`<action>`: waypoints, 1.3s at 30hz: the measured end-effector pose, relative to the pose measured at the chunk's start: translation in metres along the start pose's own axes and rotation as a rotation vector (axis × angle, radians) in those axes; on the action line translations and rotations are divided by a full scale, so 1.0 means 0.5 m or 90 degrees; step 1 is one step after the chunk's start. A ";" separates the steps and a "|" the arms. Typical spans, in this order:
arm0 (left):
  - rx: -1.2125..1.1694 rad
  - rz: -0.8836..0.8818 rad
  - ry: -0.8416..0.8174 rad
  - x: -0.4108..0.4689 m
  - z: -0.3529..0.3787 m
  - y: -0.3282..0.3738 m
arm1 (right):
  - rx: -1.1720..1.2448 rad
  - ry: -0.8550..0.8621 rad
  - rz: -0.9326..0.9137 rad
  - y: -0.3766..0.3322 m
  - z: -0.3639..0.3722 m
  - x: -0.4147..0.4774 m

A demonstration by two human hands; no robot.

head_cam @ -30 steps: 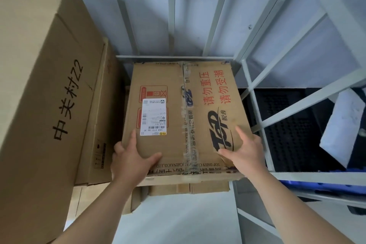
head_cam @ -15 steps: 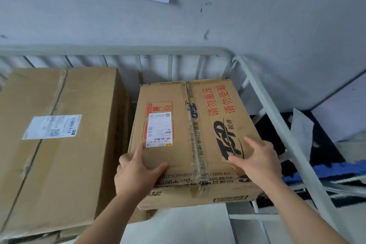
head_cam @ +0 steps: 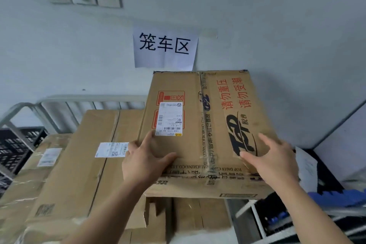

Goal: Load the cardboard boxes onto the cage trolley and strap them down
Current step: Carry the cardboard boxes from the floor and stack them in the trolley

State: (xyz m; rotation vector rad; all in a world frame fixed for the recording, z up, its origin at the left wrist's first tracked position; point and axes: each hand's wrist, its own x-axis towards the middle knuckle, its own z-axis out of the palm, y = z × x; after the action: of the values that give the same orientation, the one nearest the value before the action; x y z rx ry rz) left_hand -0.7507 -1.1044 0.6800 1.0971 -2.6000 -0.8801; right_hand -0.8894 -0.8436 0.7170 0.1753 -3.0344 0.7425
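Head view: you have both hands on the printed box (head_cam: 204, 125), the one with the red characters and the black logo on its lid. Your left hand (head_cam: 145, 161) is spread flat over the near-left corner, thumb lying across the lid and fingers going over the left edge, and your right hand (head_cam: 274, 161) is spread just as wide on the near-right corner; how far the fingers reach under the box you cannot tell from here.

A second ago this box sat low inside the cage trolley (head_cam: 59, 103), level with the bottom rails. Now it has risen: its far edge stands above the trolley's top rail and against the wall, just under the paper sign (head_cam: 165, 46), and your view has lifted with it. Its near edge overhangs smaller boxes (head_cam: 200, 218) stacked beneath, and its left edge is beside or slightly over the tall box (head_cam: 85, 164) with the white label. Whether the weight already rests on the stack or is carried by your hands is not clear.

By my reading, you are raising or re-seating it as an upper layer, so loading is not finished. No strap is visible, so strapping is yet to come
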 end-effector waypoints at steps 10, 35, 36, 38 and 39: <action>0.019 -0.136 0.172 -0.096 -0.189 -0.129 | 0.047 -0.047 -0.191 -0.220 0.033 -0.039; 0.234 -0.247 0.134 0.016 -0.717 -0.823 | 0.184 -0.254 -0.129 -0.845 0.509 -0.472; 0.244 -0.246 0.127 0.023 -0.720 -0.833 | 0.179 -0.260 -0.121 -0.848 0.520 -0.479; 0.259 -0.241 0.119 0.034 -0.723 -0.848 | 0.165 -0.264 -0.109 -0.849 0.539 -0.490; 0.263 -0.236 0.116 0.039 -0.721 -0.854 | 0.158 -0.263 -0.105 -0.848 0.546 -0.495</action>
State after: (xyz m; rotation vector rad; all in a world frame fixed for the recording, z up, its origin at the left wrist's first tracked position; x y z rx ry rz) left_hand -0.3741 -1.5161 0.7190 1.7164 -2.5253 -0.2749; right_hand -0.5922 -1.3166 0.6600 0.6508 -3.2256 1.1986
